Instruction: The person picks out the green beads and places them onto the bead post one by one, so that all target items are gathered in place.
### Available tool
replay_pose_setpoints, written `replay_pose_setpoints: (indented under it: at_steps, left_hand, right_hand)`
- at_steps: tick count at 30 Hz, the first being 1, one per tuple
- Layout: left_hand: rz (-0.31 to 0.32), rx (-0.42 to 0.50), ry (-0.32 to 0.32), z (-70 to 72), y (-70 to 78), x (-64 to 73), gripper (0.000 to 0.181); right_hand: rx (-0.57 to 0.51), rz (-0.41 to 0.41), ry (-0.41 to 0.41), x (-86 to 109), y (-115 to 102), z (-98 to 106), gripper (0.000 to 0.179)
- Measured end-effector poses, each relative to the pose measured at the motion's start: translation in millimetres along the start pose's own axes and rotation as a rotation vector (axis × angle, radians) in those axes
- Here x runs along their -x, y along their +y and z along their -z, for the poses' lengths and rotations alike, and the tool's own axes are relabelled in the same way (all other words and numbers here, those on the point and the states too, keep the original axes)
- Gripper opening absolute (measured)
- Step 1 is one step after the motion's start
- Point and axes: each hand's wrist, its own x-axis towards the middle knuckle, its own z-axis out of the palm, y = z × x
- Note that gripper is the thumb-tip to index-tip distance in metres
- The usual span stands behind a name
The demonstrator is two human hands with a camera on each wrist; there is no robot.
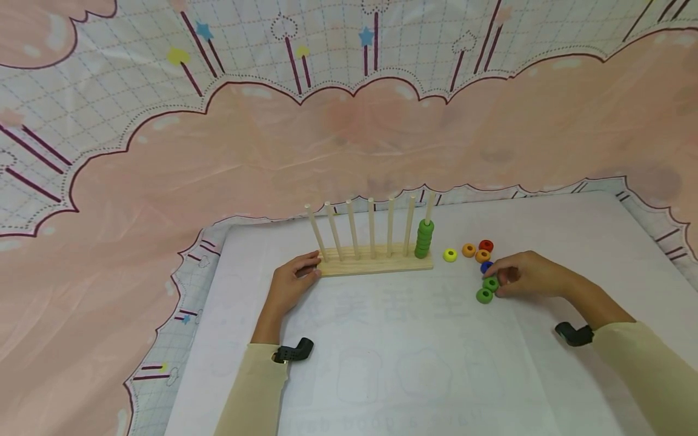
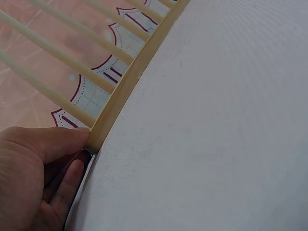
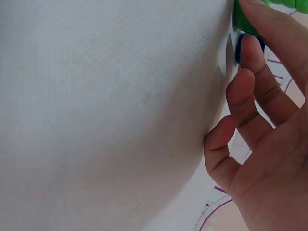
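Note:
My left hand (image 1: pixel 292 280) holds the left end of a wooden peg stand (image 1: pixel 376 266), its thumb at the base's corner in the left wrist view. Seven upright pegs rise from the base. Several green beads (image 1: pixel 424 239) are stacked on the rightmost peg; the other pegs are bare. To the right, my right hand (image 1: pixel 526 275) pinches a green bead (image 1: pixel 491 284) between thumb and index finger, low at the table. A second green bead (image 1: pixel 484 296) lies just in front of it, and a blue bead (image 1: pixel 486 267) just behind, partly hidden by the fingers.
Behind the blue bead lie two orange beads (image 1: pixel 468 250) and a red bead (image 1: pixel 486 245). A yellow bead (image 1: pixel 449 255) sits between them and the stand. White sheeting (image 1: pixel 403 363) covers the table, with a patterned pink cloth (image 1: pixel 327 151) beyond its back edge.

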Motion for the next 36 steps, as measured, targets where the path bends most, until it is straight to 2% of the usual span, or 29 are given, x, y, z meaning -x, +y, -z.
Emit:
replay_pose_setpoints:
  at_steps: [16, 22, 29, 36]
  left_hand:
    - [-0.009, 0.001, 0.005, 1.0, 2.1, 1.5, 0.034]
    - [0.004, 0.006, 0.007, 0.7, 2.0, 1.3, 0.034]
    - [-0.015, 0.033, 0.009, 1.3, 1.4, 1.0, 0.033]
    - [-0.019, 0.023, 0.010, 1.2, 1.9, 1.1, 0.032]
  right_hand:
    - [0.005, -0.006, 0.032, 1.8, -2.4, 4.9, 0.035]
    - [0.019, 0.039, 0.054, -1.7, -7.8, 10.1, 0.037]
    - [0.088, 0.093, 0.139, -8.0, -20.6, 15.7, 0.033]
    - [0.132, 0.080, 0.232, -15.3, -39.5, 22.3, 0.031]
